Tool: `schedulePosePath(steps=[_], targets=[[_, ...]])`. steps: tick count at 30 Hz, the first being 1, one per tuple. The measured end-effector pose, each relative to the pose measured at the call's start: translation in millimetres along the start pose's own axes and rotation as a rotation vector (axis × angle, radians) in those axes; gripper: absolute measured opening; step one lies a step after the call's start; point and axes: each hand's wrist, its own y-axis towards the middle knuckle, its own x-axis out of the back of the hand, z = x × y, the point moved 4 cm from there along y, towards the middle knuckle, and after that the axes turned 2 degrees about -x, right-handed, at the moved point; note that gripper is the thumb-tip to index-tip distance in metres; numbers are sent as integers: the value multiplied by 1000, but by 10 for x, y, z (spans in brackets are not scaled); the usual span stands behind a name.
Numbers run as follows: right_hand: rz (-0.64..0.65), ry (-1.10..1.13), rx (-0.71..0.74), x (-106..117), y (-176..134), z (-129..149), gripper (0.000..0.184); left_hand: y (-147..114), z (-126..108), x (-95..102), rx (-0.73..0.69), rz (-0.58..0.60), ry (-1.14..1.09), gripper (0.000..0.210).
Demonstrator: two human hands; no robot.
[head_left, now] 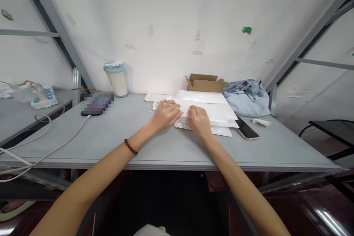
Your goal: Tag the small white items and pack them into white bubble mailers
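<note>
A stack of flat white packets in clear, shiny plastic [218,112] lies on the grey table in front of me. My right hand [199,121] has its fingers curled over the left part of the stack, closed on the edge of a packet. Facing it from the left, my left hand [166,114] holds its thumb and fingertips together at the same white edge; the exact pinch is partly hidden. Behind my left hand, several thin white pieces with small loops [152,107] stick out. A flat white strip [156,97] lies just beyond them.
An open cardboard box [206,83] stands behind the stack, beside a bundled light-blue cloth [246,99]. A phone [247,128] and crumpled tissue [261,122] lie at right. At left are a lidded cup [117,80], a blurred phone [97,104] on a cable, and a power strip [44,97].
</note>
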Motion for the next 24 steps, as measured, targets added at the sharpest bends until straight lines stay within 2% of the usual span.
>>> schedulePosePath(steps=[3,6,7,9,11,13,16,20,24], targets=[[67,13,-56,-54,-9,-41,22,-36,274,53,487,-41,-184,19],[62,31,-58,-27,-8,-26,22,-149,490,-12,1007,75,-658,28],[64,41,-52,-15,-7,-12,21,-181,506,-46,1125,130,-845,29],[81,71,-37,3,-6,22,21,-210,503,-72,1239,176,-1126,21],[121,116,-5,15,-10,67,23,-214,509,-56,1254,143,-1230,12],[178,154,53,24,-23,126,34,-215,507,-45,1231,154,-1240,10],[270,148,124,26,-58,202,60,-196,442,-61,1104,324,-1255,16],[347,111,96,6,-94,218,89,-181,340,-81,954,515,-1196,22],[331,115,73,20,-85,207,91,-176,279,-89,899,562,-1095,25]])
